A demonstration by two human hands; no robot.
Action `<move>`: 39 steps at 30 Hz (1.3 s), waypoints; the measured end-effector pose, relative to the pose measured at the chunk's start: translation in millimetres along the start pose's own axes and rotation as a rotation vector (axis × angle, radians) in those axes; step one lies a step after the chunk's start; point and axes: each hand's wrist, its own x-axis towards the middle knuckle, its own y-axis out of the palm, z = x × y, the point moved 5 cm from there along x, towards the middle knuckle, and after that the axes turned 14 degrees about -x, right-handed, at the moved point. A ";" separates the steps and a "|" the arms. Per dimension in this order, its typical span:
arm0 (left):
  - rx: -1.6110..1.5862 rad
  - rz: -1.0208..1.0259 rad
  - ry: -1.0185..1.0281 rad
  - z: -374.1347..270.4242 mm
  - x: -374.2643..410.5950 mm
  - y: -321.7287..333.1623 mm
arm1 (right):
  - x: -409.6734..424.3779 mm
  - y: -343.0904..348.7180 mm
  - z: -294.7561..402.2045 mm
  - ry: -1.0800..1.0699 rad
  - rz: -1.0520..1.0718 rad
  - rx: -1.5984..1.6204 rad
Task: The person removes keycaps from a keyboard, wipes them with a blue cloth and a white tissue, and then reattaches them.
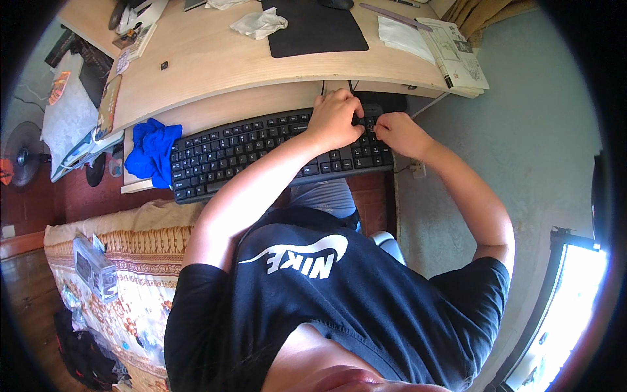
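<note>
A black full-size keyboard [235,169] lies on the pull-out keyboard tray [138,185], its number pad on the right. My left hand [335,120] is over the keyboard's right part, fingers curled, with a gap between thumb and forefinger. Close beside it, above the number pad, my right hand [401,132] has its fingertips pinched together. A small pale, shiny piece [371,129] shows at those fingertips, too small to name. A crumpled blue cloth [152,152] touches the keyboard's left end. On the desk lies a small black piece that looks like a loose keycap [164,64].
The desk's front edge [235,93] overhangs the tray. On the desktop are a black mouse pad [313,32], a mouse [338,4], crumpled tissue [259,23], a white napkin [404,39] and a booklet [455,54]. At left stands a fan [23,154]; a wall [519,122] rises at right.
</note>
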 end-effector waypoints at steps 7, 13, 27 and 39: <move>-0.028 -0.009 0.006 -1.2 -0.6 -0.3 | 8.9 6.7 -24.9 0.108 0.237 0.448; -0.044 -0.016 0.022 0.7 -0.6 -0.3 | 16.2 10.2 -34.9 0.182 0.539 0.844; -0.024 0.018 0.014 -0.8 -1.3 1.5 | 19.5 -0.7 -26.1 0.170 0.589 0.580; -0.072 -0.011 0.072 -3.9 -2.1 0.4 | 12.3 22.0 -40.3 0.258 0.717 1.071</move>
